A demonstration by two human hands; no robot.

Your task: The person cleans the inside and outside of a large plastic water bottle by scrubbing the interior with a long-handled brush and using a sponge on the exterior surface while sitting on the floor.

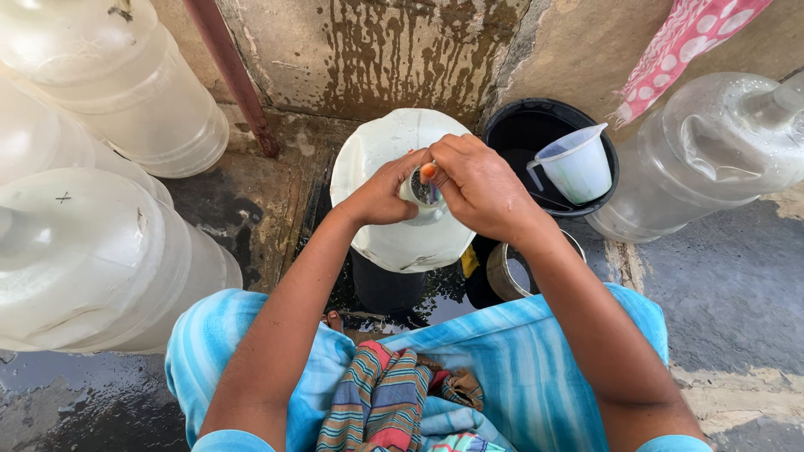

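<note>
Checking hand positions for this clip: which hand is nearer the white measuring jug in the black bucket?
Right. The right hand works at the big bottle's neck, just beside the white measuring jug; the left hand grips the neck's far side.

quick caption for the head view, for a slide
Both hands, left hand and right hand, at the neck of a large clear water jug, beside a black bucket holding a plastic measuring jug.

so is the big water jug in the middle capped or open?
Open. The water jug shows a bare, dark mouth between the left hand and right hand, which both grip its neck; no cap on it.
</note>
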